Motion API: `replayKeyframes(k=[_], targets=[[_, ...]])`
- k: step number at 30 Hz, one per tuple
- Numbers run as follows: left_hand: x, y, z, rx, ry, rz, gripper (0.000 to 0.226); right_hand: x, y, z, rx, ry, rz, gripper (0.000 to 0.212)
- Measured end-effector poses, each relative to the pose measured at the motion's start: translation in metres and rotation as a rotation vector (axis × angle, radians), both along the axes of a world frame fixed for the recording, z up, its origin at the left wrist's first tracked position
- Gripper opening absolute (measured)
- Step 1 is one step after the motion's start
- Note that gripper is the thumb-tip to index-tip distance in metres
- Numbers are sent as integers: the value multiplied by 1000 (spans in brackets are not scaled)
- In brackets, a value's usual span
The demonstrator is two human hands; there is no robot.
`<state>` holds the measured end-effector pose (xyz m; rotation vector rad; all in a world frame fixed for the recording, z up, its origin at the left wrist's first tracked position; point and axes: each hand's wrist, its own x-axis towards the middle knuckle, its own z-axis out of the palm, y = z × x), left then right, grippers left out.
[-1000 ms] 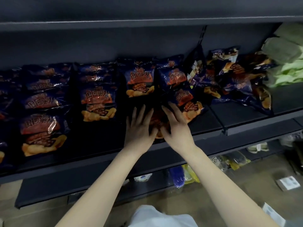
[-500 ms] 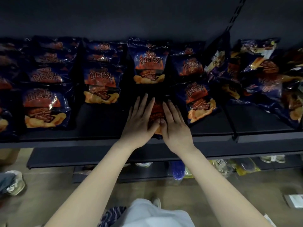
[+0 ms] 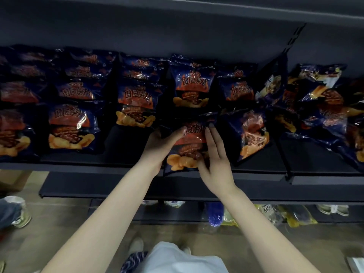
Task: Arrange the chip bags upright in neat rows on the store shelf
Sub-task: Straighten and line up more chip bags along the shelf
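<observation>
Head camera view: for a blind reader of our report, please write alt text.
A dark blue chip bag is held upright at the front edge of a store shelf, the left hand gripping its left side, the right hand flat against its right side. Matching bags stand in rows to its left; a jumbled pile lies on the right.

I count two hands: left hand, right hand. Five rows of chip bags fill the left and middle; the heap at right defies counting.
</observation>
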<state>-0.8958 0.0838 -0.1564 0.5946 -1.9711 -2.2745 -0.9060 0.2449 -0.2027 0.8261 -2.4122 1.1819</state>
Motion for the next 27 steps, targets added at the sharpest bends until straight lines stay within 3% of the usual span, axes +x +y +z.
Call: replayKeyframes(k=[3, 7, 11, 14, 20, 24, 27], targets=[[1, -22, 13, -54, 123, -12, 32, 2, -19, 16, -180, -72, 38, 68], [5, -59, 33, -197, 198, -60, 30, -10, -41, 52, -530, -576, 229, 70], [11, -91, 42, -274, 225, -104, 25, -19, -66, 69, -304, -708, 326, 62], [20, -110, 45, -387, 237, -45, 51, -15, -91, 66, -324, -716, 269, 54], [47, -131, 35, -1005, 269, 46, 103, -20, -123, 45, -217, -639, 89, 52], [59, -143, 2, -1625, 316, 37, 82, -22, -129, 31, -223, -661, 60, 56], [60, -146, -22, -1796, 247, -64, 75, -25, -135, 27, -206, -599, 17, 62]])
